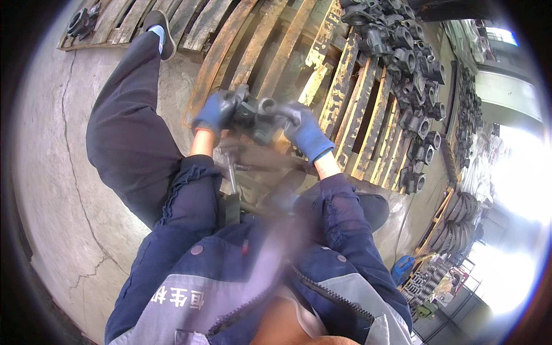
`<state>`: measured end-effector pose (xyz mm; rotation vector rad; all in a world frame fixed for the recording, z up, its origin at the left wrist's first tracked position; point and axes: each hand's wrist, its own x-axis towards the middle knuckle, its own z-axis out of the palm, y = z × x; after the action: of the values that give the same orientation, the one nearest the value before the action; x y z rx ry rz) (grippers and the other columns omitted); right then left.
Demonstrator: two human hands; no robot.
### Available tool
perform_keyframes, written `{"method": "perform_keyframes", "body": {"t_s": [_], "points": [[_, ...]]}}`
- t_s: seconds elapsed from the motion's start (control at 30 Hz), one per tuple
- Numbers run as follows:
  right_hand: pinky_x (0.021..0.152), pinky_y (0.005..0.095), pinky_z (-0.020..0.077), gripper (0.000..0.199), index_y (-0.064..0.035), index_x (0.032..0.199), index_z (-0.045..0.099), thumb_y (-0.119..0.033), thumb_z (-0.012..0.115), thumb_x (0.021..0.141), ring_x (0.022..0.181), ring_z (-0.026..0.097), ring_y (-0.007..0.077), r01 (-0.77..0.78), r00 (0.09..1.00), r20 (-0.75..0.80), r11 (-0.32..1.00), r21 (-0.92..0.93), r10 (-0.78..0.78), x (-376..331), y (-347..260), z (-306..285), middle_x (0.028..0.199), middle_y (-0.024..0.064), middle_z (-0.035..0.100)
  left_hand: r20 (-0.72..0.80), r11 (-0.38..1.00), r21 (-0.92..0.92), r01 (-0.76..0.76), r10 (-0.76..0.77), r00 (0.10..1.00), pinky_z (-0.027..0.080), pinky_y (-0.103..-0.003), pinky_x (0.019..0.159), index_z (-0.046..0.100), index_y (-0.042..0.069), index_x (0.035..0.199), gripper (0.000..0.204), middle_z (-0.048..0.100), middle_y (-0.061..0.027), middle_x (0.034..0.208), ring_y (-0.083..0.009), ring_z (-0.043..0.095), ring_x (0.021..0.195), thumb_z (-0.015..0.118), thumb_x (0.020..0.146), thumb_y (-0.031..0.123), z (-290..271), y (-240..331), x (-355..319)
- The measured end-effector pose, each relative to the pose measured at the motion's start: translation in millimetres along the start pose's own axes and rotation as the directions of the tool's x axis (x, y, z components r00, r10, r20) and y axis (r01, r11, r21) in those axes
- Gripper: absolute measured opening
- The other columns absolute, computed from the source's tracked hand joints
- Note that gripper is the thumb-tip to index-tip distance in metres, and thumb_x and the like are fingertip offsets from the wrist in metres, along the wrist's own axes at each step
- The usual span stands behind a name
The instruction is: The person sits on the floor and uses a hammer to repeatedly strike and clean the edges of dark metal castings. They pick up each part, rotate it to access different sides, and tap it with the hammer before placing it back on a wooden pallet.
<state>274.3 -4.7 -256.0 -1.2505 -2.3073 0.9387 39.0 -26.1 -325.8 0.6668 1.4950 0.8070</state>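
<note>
A dark grey metal casting (261,126) with a round bore is held up in front of me between both hands. My left hand (218,110), in a blue glove with a dark coated palm, is closed round its left end. Gripping the right end, by the ring-shaped bore, is my right hand (305,129) in a matching glove. The fingers and the casting are slightly smeared by motion. Just below them a shiny metal rod (231,169) stands beside a blurred brown shape that I cannot make out.
Wooden pallets (276,49) with gaps between their slats lie ahead. Many similar castings (411,75) crowd the pallet's right side. One dark casting (82,23) sits at the far left. Cracked concrete floor (63,172) is on the left; curved metal parts (457,221) are stacked at right.
</note>
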Motion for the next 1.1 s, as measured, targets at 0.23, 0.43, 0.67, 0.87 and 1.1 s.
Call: {"method": "perform_keyframes", "body": {"t_s": [0.23, 0.43, 0.67, 0.87, 1.1], "points": [[0.076, 0.0408, 0.0553, 0.025, -0.0128, 0.109, 0.068, -0.004, 0.058, 0.088, 0.088, 0.070, 0.0317, -0.073, 0.997, 0.027, 0.984, -0.160, 0.078, 9.9, -6.1, -3.3, 0.098, 0.0122, 0.071, -0.009, 0.988, 0.149, -0.036, 0.038, 0.999, 0.054, -0.037, 0.070, 0.073, -0.001, 0.105, 0.068, 0.073, -0.0164, 0.088, -0.0246, 0.070, 0.078, 0.060, 0.089, 0.064, -0.2, -2.1, 5.5], [0.075, 0.0423, 0.0563, 0.027, -0.0138, 0.109, 0.068, -0.002, 0.057, 0.087, 0.088, 0.071, 0.0322, -0.251, 0.968, -0.066, 0.933, -0.260, 0.242, 9.9, -11.0, 8.6, 0.098, 0.0132, 0.072, -0.034, 0.987, 0.162, -0.006, 0.011, 0.999, 0.054, -0.039, 0.071, 0.074, 0.001, 0.104, 0.068, 0.072, -0.0169, 0.088, -0.0260, 0.070, 0.077, 0.059, 0.088, 0.066, -0.9, -9.6, 12.2], [0.072, 0.0408, 0.0571, 0.036, -0.0165, 0.116, 0.065, 0.002, 0.055, 0.086, 0.087, 0.072, 0.0316, -0.105, 0.994, -0.035, 0.994, -0.032, 0.104, 8.4, 6.3, 7.7, 0.094, 0.0130, 0.073, -0.030, 0.988, 0.139, -0.071, 0.075, 0.997, 0.053, -0.038, 0.070, 0.072, 0.001, 0.106, 0.067, 0.072, -0.0179, 0.089, -0.0262, 0.069, 0.077, 0.059, 0.089, 0.064, -1.4, -14.9, 14.8], [0.073, 0.0409, 0.0572, 0.029, -0.0150, 0.107, 0.068, 0.000, 0.057, 0.084, 0.086, 0.071, 0.0316, -0.129, 0.992, -0.048, 0.949, -0.286, 0.120, 14.6, 11.8, 11.7, 0.094, 0.0101, 0.073, -0.005, 0.998, 0.051, -0.041, 0.041, 0.999, 0.052, -0.037, 0.075, 0.070, -0.002, 0.111, 0.064, 0.072, -0.0177, 0.095, -0.0247, 0.067, 0.082, 0.061, 0.091, 0.058, -2.6, -18.2, 14.1], [0.070, 0.0405, 0.0560, 0.021, -0.0172, 0.100, 0.068, -0.009, 0.066, 0.080, 0.080, 0.069, 0.0311, 0.078, 0.985, -0.136, 0.981, -0.178, -0.103, 18.3, 10.2, 14.0, 0.086, 0.0093, 0.069, -0.026, 0.993, -0.107, -0.043, 0.041, 0.999, 0.050, -0.036, 0.078, 0.070, -0.002, 0.112, 0.062, 0.071, -0.0175, 0.099, -0.0221, 0.064, 0.086, 0.063, 0.091, 0.056, -4.9, -29.9, 19.3]]}}
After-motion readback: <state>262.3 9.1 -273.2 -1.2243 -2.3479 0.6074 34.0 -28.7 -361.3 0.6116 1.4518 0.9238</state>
